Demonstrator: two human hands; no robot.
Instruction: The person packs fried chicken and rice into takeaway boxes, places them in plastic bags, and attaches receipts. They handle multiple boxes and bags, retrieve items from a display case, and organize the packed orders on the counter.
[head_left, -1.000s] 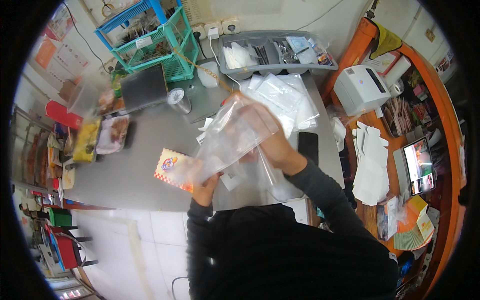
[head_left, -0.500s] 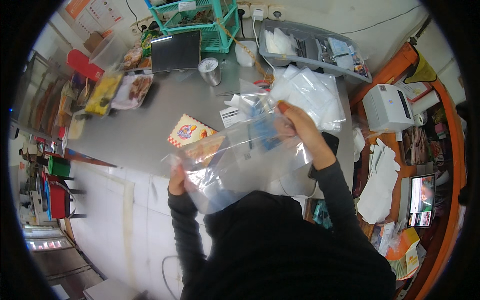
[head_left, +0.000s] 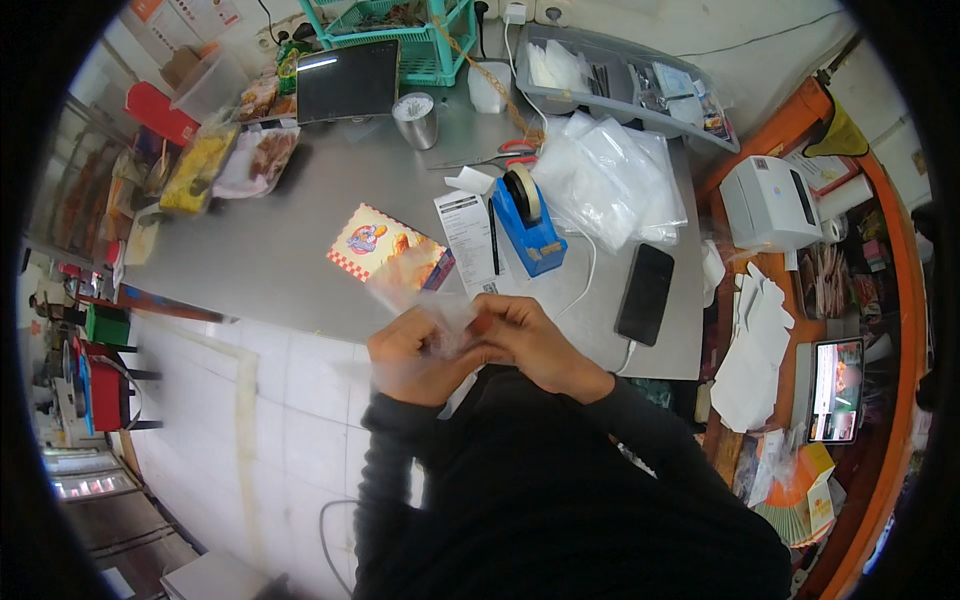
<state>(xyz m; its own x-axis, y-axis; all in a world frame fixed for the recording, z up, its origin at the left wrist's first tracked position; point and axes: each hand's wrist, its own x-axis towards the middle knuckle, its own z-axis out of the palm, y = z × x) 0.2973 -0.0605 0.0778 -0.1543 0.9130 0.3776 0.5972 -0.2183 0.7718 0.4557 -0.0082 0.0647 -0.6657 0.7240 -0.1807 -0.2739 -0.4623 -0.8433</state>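
Observation:
Close to my body, at the table's front edge, my left hand [head_left: 412,355] and my right hand [head_left: 530,345] meet, both closed on a clear plastic bag [head_left: 452,318]. The bag is bunched between the fingers, and part of it is blurred. Just beyond my left hand lies a cream food box [head_left: 385,247] with a red checked border. A printed receipt [head_left: 466,238] is on the steel table beside the box, with a black pen [head_left: 493,236] along it. To the right of the pen stands a blue tape dispenser [head_left: 528,222].
A stack of clear plastic bags [head_left: 608,180] lies behind the dispenser, near red-handled scissors [head_left: 505,153]. A black phone [head_left: 645,293] with a white cable rests at right. Farther back are a metal cup [head_left: 415,122], a dark tablet [head_left: 348,82] and a grey divided bin [head_left: 625,92].
My hands have come together toward my body, and the bag, spread wide before, is now gathered between them. The tape dispenser, receipt and phone are now uncovered.

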